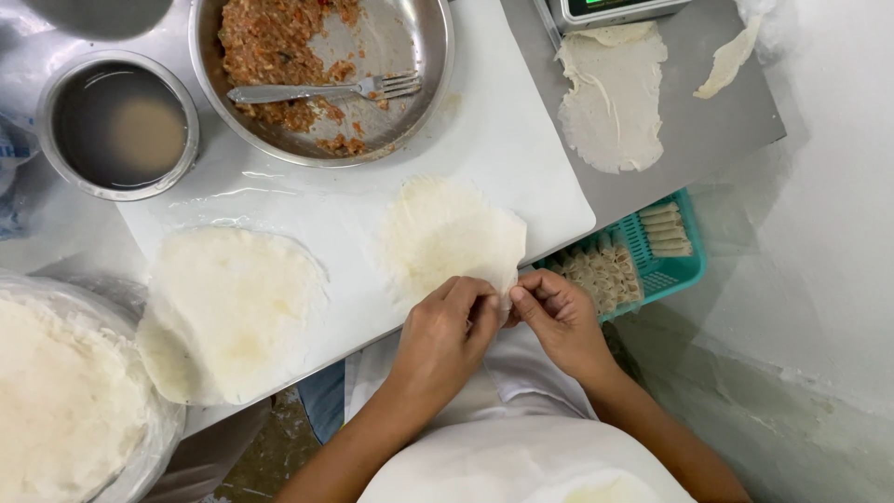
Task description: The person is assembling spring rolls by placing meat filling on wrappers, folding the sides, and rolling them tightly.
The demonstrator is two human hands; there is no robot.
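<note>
A thin round pale wrapper [447, 233] lies on the white cutting board [503, 140] near its front edge. My left hand [452, 321] and my right hand [557, 312] meet at the wrapper's near right edge, fingers pinched on the folded sheet. What is under the fold is hidden by my fingers. A second flat wrapper [233, 303] lies to the left on the board.
A steel bowl [424, 56] with reddish minced filling and a fork [326, 90] stands behind. A small steel bowl of cloudy liquid [121, 126] is at back left. A bag of stacked wrappers [65, 401] is left; a teal basket of finished rolls [680, 275] right; more wrappers [610, 102] on a steel tray.
</note>
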